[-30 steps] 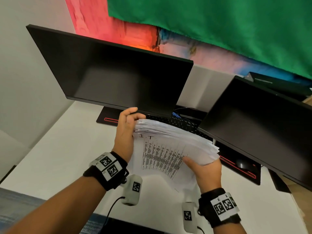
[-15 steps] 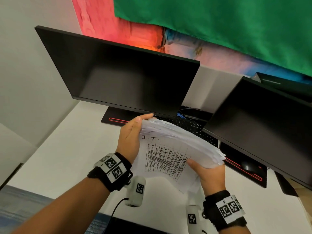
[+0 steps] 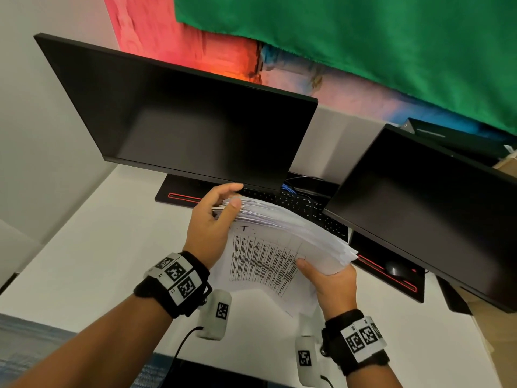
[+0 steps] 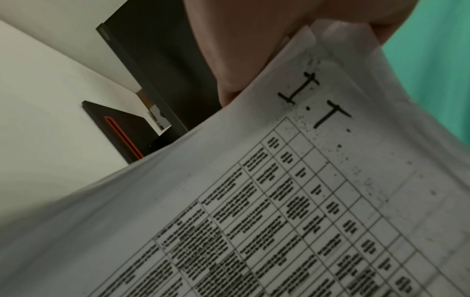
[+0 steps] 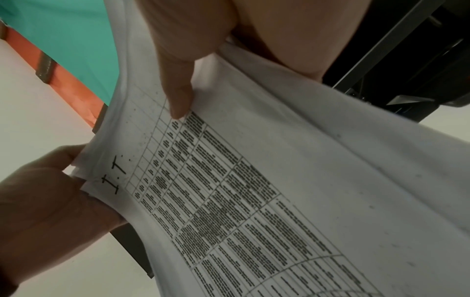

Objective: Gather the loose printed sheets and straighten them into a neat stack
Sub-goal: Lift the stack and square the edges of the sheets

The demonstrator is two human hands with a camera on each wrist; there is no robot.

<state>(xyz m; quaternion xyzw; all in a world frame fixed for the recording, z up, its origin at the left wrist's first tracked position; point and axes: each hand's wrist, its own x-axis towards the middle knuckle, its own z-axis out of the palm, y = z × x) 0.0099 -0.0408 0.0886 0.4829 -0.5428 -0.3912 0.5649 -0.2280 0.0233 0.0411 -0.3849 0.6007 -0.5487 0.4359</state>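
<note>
A thick bundle of printed sheets [image 3: 279,242] is held upright above the white desk [image 3: 84,247], its edges fanned and uneven; the front page [image 4: 292,201] [image 5: 241,191] shows a printed table headed "I.T". My left hand [image 3: 215,219] grips the bundle's upper left corner, thumb in front and fingers curled behind. My right hand [image 3: 330,278] pinches the lower right edge, with the thumb [image 5: 178,90] pressed on the front page. The pages' lower edge hangs just above the desk.
Two dark monitors stand close behind: one [image 3: 181,130] at the left centre, another [image 3: 433,208] at the right. A black keyboard [image 3: 302,205] lies under them on a black mat with a red stripe [image 3: 181,196]. A mouse [image 3: 394,271] sits at the right.
My left hand's fingers have shifted at the top left corner, from curled over it to pinching the edge. The bundle stays held in about the same place.
</note>
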